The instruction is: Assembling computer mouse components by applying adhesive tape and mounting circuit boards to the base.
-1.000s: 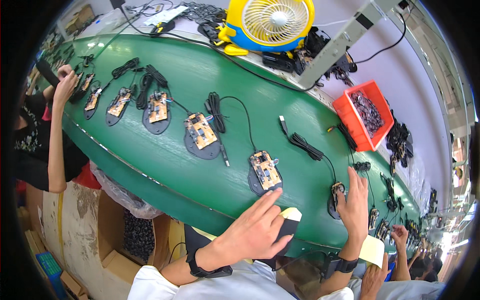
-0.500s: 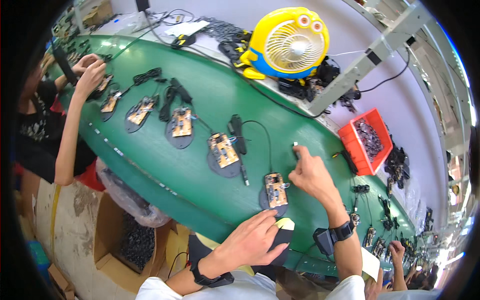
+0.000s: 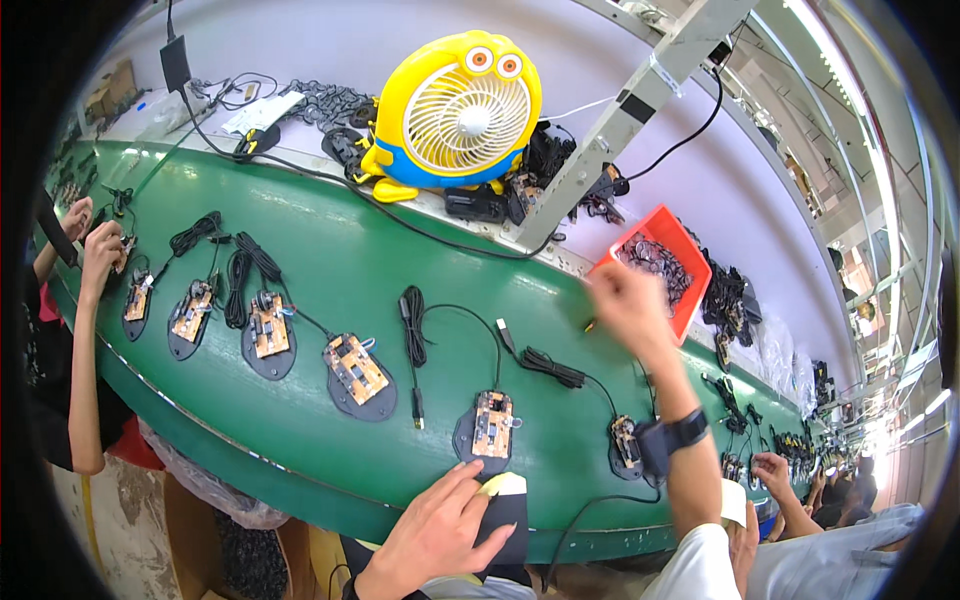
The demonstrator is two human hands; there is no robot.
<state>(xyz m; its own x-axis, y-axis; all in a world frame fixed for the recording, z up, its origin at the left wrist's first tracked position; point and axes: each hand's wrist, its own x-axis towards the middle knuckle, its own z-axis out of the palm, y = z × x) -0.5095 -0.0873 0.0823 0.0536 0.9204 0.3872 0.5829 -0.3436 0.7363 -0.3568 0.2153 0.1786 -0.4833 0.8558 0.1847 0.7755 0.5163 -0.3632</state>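
The fingertips of my left hand (image 3: pixel 440 525) rest on the near edge of a dark mouse base, with the thumb stretched apart. On that base sits a tan circuit board (image 3: pixel 493 425), its black cable (image 3: pixel 413 325) running to a tied bundle. My right hand (image 3: pixel 635 300) is raised in front of the red bin (image 3: pixel 690 318); motion smears its fingers. Left of it, a tied cable (image 3: pixel 550 368) with a USB plug (image 3: pixel 505 335) lies on the green belt, leading to another mouse base with a board (image 3: pixel 624 438). A black and yellow piece (image 3: pixel 505 490) shows beside my left thumb.
Several mouse bases with boards, such as one (image 3: pixel 355 372), line the green belt (image 3: pixel 300 420) leftward. A yellow fan (image 3: pixel 465 115) stands on the back ledge beside a grey post (image 3: pixel 620 130). Another person's hand (image 3: pixel 100 255) works at the far left; another (image 3: pixel 775 472) is at right.
The view has swung right. My right hand has moved from beside the board toward the red bin; a USB plug at its fingertips now lies on the belt. My left hand stays at the base.
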